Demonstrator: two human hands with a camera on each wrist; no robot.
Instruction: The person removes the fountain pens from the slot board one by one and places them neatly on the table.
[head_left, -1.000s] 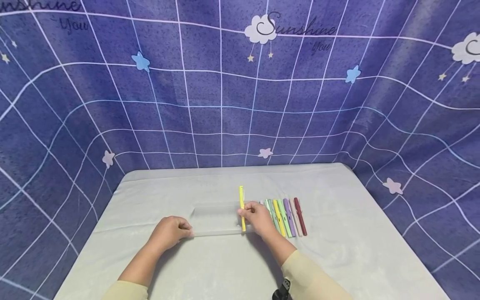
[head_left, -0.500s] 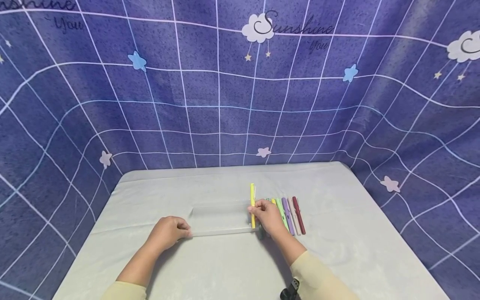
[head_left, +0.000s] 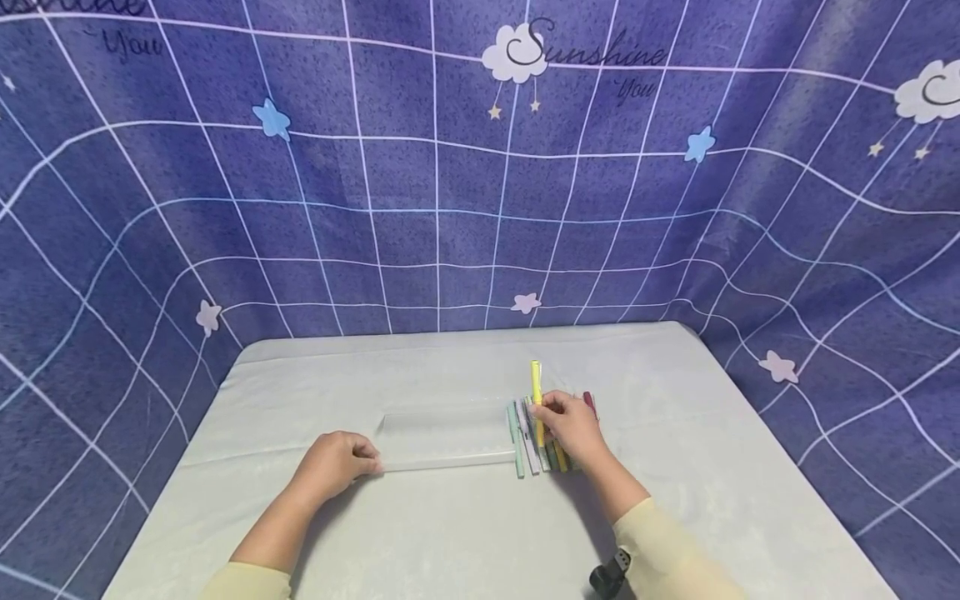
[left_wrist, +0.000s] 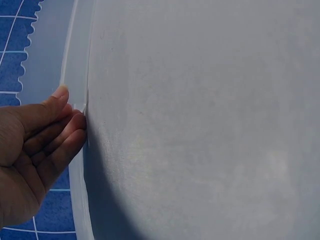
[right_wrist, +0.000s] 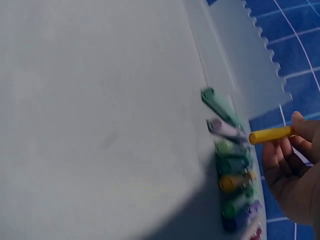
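Note:
In the head view my left hand pinches the near left corner of a clear plastic rack. The left wrist view shows the thumb on one side of the rack's edge strip and the fingers on the other. My right hand holds a yellow pen upright between thumb and fingers, over a row of pens. At the row's left end, against the rack's right end, lie a green pen and a pale lilac pen. The hand hides much of the row's middle.
A dark red pen shows at the row's right end. One side of the rack has a scalloped edge. A pale cloth covers the table, with a blue gridded curtain behind. A black device hangs by the right sleeve.
My right hand has carried the yellow pen rightward, from over the rack to over the pen row, uncovering the green and lilac pens. The left hand keeps its grip on the corner.

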